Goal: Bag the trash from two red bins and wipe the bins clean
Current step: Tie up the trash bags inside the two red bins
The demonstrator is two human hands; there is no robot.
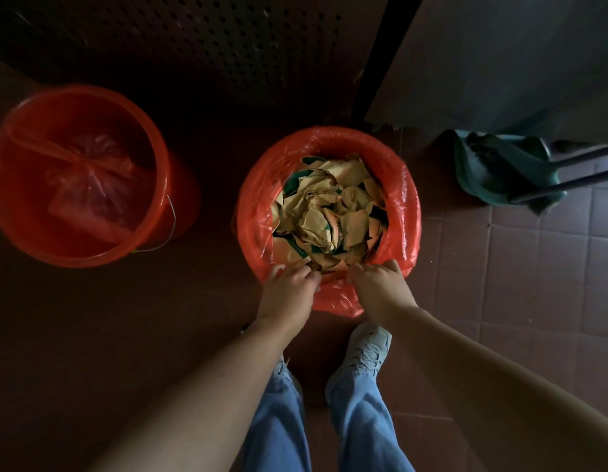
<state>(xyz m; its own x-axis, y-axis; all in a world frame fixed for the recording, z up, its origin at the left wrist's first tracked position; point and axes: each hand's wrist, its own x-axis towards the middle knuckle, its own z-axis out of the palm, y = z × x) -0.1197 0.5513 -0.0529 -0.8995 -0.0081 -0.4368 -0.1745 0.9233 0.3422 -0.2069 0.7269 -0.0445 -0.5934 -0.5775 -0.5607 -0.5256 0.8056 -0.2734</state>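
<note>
Both hands (333,287) pinch upright bin's liner (403,212) near rim

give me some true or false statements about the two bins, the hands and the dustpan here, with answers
1. Both hands are at the near rim of the bin full of paper. True: left hand and right hand grip its red bag there.
2. The left bin is full of paper. False: it holds only a red plastic bag.
3. A green dustpan lies to the right on the floor. True.
4. The paper bin has no bag. False: a red bag is folded over its rim.
5. The person is barefoot. False: light shoes show.
</note>
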